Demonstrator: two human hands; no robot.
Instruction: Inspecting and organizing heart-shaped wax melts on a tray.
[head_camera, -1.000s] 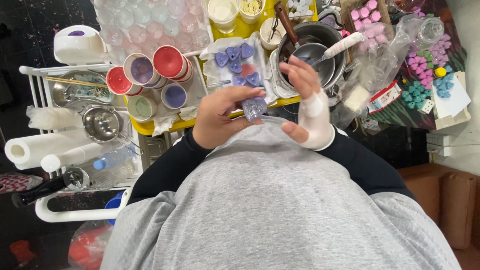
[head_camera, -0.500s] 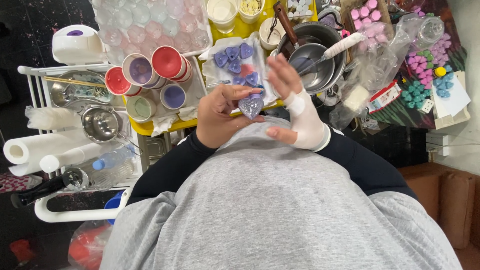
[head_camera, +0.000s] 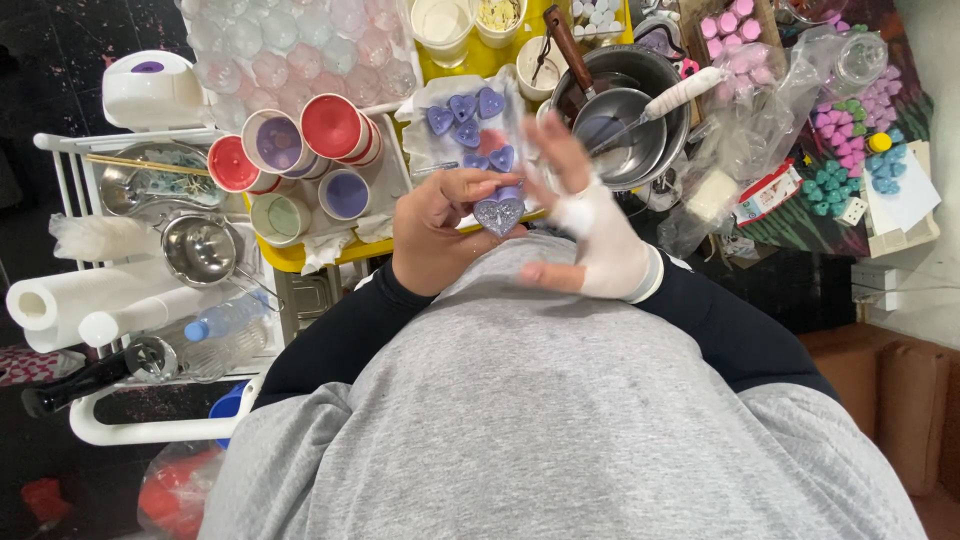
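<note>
Purple glittery heart, centre frame, above the table edge: pinched in left hand; right hand, white-wrapped, fingers spread, blurred, just beside. Handling is likely best by the rim, supported underneath. Red-and-white packet, right; clear bags, upper right.

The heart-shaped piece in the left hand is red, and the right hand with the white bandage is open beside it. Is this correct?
Not quite: the heart-shaped piece is purple with a glittery look, not red. The head view shows the left hand pinching it, and the bandaged right hand open beside it.
</note>
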